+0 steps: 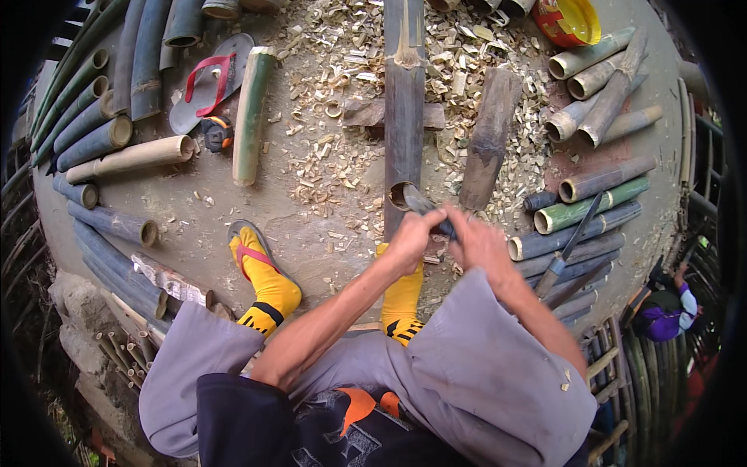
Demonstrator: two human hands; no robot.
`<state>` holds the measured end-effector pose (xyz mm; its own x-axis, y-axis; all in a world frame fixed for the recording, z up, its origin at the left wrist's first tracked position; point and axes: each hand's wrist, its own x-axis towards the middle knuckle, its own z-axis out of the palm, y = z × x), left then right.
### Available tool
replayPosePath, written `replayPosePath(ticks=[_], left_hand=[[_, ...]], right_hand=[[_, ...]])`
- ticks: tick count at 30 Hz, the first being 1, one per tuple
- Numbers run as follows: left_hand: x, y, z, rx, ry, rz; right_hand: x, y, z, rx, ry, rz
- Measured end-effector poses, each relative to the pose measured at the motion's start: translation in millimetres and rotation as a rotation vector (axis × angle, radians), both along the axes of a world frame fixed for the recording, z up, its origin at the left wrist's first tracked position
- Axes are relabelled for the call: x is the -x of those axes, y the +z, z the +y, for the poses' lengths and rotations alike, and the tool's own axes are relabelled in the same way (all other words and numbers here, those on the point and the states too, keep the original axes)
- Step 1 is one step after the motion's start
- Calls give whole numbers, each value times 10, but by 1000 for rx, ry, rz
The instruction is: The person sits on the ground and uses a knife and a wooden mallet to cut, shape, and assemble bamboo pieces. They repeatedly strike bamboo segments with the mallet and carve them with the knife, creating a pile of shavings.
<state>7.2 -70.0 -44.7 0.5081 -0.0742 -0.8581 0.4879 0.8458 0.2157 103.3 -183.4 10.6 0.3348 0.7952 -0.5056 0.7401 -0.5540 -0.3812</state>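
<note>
Grey-brown ground [194,226] spreads ahead of our grip, strewn with pale shavings [459,82], with cut bamboo lengths [132,158] lying off to either side. Our left hand [415,243] and right hand [476,245] sit close together, fingers curled tight around a dark hand tool [420,202]; no gap shows in either grasp, though the right is somewhat blurred. The dark bamboo pole [403,140] lies just beyond our grip and slightly to its left, its long axis running straight away from us across a wooden crossblock [366,114]. The rounded opening [398,194] is in its near part, and our left hand is the closer to it. We judge that the angle matters most: the tool slants forward and leftward to that opening, oblique to the pole's line. Whether it touches the rim, we cannot tell.
</note>
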Motion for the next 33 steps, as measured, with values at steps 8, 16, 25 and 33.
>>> replayPosePath(ticks=[8, 16, 25, 33], left_hand=[[-24, -74, -10, 639, 941, -354], [90, 154, -169, 349, 343, -95], [447, 337, 520, -895, -600, -83], [703, 708, 1681, -1169, -1433, -285]], right_hand=[[-557, 9, 1114, 15, 869, -431], [-809, -508, 551, 279, 259, 319], [-287, 647, 650, -354, -106, -169], [676, -369, 1074, -525, 105, 327]])
